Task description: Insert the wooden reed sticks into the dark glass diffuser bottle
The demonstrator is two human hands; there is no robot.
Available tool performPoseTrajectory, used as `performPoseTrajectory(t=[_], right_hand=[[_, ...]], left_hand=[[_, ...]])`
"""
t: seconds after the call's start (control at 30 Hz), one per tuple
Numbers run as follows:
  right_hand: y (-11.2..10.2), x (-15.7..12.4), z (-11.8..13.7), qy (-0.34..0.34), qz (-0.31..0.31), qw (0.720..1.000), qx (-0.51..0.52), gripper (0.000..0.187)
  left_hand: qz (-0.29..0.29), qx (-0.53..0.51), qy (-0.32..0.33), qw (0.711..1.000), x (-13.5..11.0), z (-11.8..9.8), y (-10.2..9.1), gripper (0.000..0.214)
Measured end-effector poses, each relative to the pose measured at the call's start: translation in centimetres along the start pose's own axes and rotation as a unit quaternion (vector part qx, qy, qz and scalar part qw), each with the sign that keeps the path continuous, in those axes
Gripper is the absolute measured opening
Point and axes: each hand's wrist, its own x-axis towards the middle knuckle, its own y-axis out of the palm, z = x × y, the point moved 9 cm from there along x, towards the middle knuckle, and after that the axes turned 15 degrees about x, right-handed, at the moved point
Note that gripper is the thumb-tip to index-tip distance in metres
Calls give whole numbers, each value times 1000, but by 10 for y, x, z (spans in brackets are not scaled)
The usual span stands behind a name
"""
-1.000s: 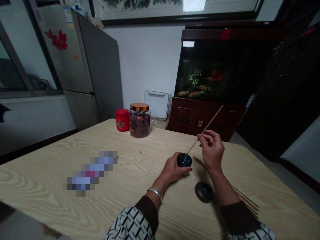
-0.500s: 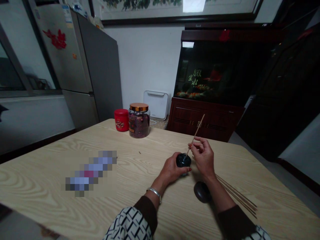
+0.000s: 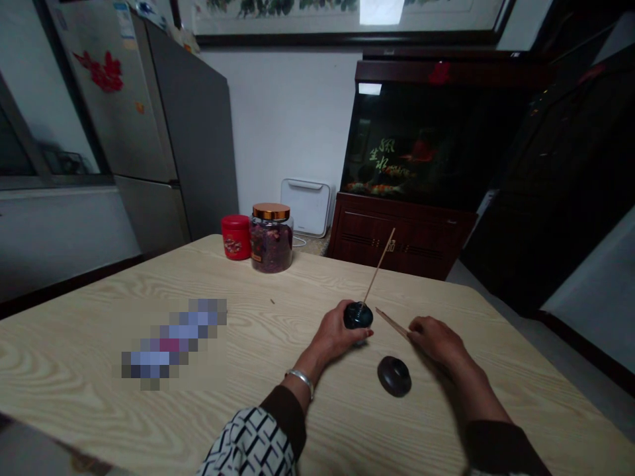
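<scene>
My left hand is wrapped round a small dark round holder standing on the wooden table. One thin incense stick stands tilted in the holder, free of my fingers. My right hand lies low on the table to the right, its fingers resting on the ends of several loose incense sticks. Whether they pinch a stick I cannot make out. A dark round lid sits on the table between my wrists.
At the table's far edge stand a red tin and a glass jar with a copper lid. A blurred-out object lies to the left. A fridge and a fish tank cabinet stand behind.
My right hand set the stick into the holder, let go of it, and dropped to the loose sticks on the table. The left hand stayed on the holder.
</scene>
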Motion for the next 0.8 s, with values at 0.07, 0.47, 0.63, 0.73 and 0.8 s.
performPoseTrajectory(t=[0.07, 0.47, 0.63, 0.73, 0.8], right_hand=[[8, -2, 2, 8, 23, 1000, -16, 16], [-8, -13, 26, 4, -18, 1000, -16, 16], [-86, -27, 64, -113, -216, 940, 236, 14], [-120, -39, 80, -155, -323, 810, 465, 31], [-123, -41, 89, -167, -343, 727, 571, 35]], left_hand=[[1, -3, 1, 1000, 0, -1, 0, 63], [0, -14, -2, 1000, -1, -4, -1, 60], [-1, -8, -5, 1000, -1, -1, -1, 63], [-2, -7, -9, 1000, -1, -1, -2, 64], [0, -7, -11, 1000, -1, -1, -2, 64]])
